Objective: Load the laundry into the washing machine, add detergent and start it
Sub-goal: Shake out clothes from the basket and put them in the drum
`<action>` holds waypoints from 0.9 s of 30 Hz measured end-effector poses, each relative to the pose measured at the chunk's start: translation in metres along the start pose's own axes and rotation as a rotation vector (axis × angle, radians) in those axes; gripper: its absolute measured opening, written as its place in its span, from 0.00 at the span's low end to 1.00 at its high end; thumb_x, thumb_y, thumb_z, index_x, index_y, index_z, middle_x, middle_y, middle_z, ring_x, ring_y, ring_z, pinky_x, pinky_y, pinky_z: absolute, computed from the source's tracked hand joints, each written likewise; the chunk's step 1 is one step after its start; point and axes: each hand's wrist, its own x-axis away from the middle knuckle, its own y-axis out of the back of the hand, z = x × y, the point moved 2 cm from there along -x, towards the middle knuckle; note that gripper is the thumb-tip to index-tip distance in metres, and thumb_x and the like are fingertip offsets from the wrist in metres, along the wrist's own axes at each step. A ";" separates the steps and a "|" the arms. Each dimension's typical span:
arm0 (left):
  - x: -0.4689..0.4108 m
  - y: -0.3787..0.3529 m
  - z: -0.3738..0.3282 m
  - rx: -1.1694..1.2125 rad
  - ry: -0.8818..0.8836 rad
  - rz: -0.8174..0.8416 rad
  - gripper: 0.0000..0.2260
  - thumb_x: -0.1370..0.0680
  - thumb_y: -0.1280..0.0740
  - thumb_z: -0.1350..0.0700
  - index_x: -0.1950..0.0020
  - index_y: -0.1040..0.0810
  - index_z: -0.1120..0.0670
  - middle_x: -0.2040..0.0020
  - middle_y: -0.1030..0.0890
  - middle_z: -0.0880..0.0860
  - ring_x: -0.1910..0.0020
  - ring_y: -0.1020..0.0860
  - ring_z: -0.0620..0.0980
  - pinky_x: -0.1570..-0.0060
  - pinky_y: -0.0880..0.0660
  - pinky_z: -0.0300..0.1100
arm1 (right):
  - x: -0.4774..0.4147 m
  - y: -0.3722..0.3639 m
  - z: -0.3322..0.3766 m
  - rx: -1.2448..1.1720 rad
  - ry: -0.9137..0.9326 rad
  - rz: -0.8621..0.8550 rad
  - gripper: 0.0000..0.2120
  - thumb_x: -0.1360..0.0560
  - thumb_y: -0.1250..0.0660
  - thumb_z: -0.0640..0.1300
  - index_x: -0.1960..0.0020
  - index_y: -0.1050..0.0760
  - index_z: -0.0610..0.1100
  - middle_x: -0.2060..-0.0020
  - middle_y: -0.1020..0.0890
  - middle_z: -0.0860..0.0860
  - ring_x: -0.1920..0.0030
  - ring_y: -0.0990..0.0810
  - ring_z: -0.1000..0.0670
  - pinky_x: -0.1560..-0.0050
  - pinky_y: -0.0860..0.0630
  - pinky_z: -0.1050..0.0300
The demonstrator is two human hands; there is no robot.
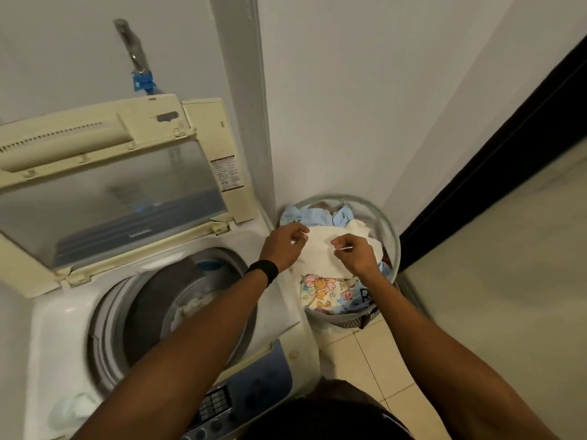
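A top-loading washing machine [79,315] stands at the left with its lid [120,185] raised. Its drum [178,300] holds some pale laundry. To its right on the floor sits a round laundry basket [392,236] full of clothes. A white garment [324,255] lies on top, with a flower-print cloth [327,290] below it and light blue cloth [317,215] behind. My left hand [284,246] and my right hand [354,252] both pinch the white garment's upper edge over the basket.
A blue control panel [254,385] with buttons runs along the machine's front. A tap with a blue fitting [141,79] is on the wall behind. White walls meet in a corner behind the basket. Tiled floor [365,360] lies to the right, next to a dark door edge [495,173].
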 end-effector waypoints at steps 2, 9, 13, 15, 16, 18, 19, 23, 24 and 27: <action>-0.006 -0.013 -0.004 -0.010 0.003 0.018 0.07 0.18 0.31 0.56 0.43 0.16 0.52 0.46 0.15 0.50 0.49 0.18 0.47 0.46 0.23 0.41 | -0.006 0.004 -0.014 0.039 -0.032 0.011 0.12 0.27 0.28 0.33 0.48 0.17 0.47 0.53 0.17 0.53 0.48 0.16 0.47 0.43 0.22 0.52; -0.019 -0.054 -0.011 -0.053 0.021 0.079 0.06 0.19 0.30 0.55 0.43 0.15 0.53 0.46 0.14 0.52 0.46 0.17 0.50 0.42 0.21 0.47 | -0.012 0.011 -0.052 0.121 -0.106 0.131 0.19 0.28 0.23 0.39 0.39 0.24 0.40 0.52 0.20 0.45 0.54 0.22 0.48 0.65 0.31 0.61; -0.022 -0.069 -0.016 -0.072 0.033 0.115 0.06 0.19 0.30 0.55 0.43 0.16 0.52 0.47 0.14 0.51 0.46 0.18 0.49 0.41 0.22 0.46 | -0.017 0.013 -0.055 0.018 -0.117 0.093 0.21 0.30 0.24 0.33 0.40 0.26 0.39 0.56 0.21 0.47 0.56 0.21 0.47 0.61 0.23 0.55; -0.023 -0.073 -0.020 -0.096 0.025 0.131 0.07 0.19 0.30 0.55 0.42 0.17 0.51 0.48 0.14 0.49 0.45 0.18 0.48 0.40 0.22 0.48 | -0.020 0.014 -0.053 -0.054 -0.104 0.078 0.21 0.32 0.23 0.32 0.42 0.26 0.40 0.57 0.20 0.48 0.57 0.20 0.48 0.62 0.21 0.54; -0.023 -0.074 -0.021 -0.110 0.024 0.149 0.08 0.20 0.29 0.55 0.41 0.17 0.50 0.47 0.14 0.49 0.44 0.18 0.48 0.39 0.22 0.48 | -0.022 0.014 -0.051 -0.083 -0.096 0.067 0.21 0.32 0.22 0.32 0.44 0.26 0.41 0.57 0.19 0.49 0.58 0.20 0.49 0.64 0.22 0.58; -0.022 -0.076 -0.023 -0.132 0.031 0.220 0.14 0.21 0.26 0.53 0.36 0.19 0.50 0.43 0.16 0.50 0.40 0.19 0.49 0.37 0.23 0.48 | -0.024 0.017 -0.042 -0.191 -0.114 0.041 0.19 0.32 0.22 0.34 0.46 0.26 0.45 0.58 0.19 0.50 0.59 0.20 0.52 0.64 0.24 0.61; -0.020 -0.077 -0.024 -0.134 0.026 0.263 0.18 0.23 0.25 0.52 0.34 0.21 0.49 0.40 0.17 0.51 0.38 0.20 0.50 0.36 0.24 0.49 | -0.024 0.019 -0.037 -0.272 -0.139 0.029 0.19 0.31 0.22 0.34 0.48 0.26 0.46 0.58 0.19 0.50 0.59 0.20 0.51 0.62 0.23 0.60; -0.013 -0.081 -0.035 -0.188 -0.031 0.263 0.30 0.28 0.21 0.45 0.29 0.26 0.49 0.35 0.20 0.52 0.38 0.23 0.52 0.37 0.24 0.51 | -0.028 0.035 -0.001 -0.615 -0.196 0.047 0.15 0.29 0.24 0.33 0.51 0.26 0.45 0.59 0.20 0.45 0.60 0.21 0.48 0.61 0.23 0.55; -0.013 -0.081 -0.040 -0.191 -0.057 0.198 0.28 0.27 0.22 0.46 0.30 0.25 0.51 0.36 0.20 0.53 0.39 0.22 0.53 0.39 0.24 0.51 | -0.029 0.040 0.009 -0.659 -0.149 0.060 0.13 0.29 0.26 0.31 0.52 0.25 0.45 0.59 0.21 0.45 0.60 0.22 0.47 0.61 0.23 0.55; -0.017 -0.067 -0.058 -0.072 -0.133 -0.068 0.15 0.18 0.31 0.52 0.33 0.22 0.55 0.40 0.18 0.55 0.42 0.20 0.55 0.41 0.23 0.49 | -0.029 0.057 0.038 -0.696 0.067 0.083 0.13 0.29 0.27 0.30 0.50 0.23 0.43 0.56 0.21 0.46 0.57 0.21 0.49 0.59 0.22 0.57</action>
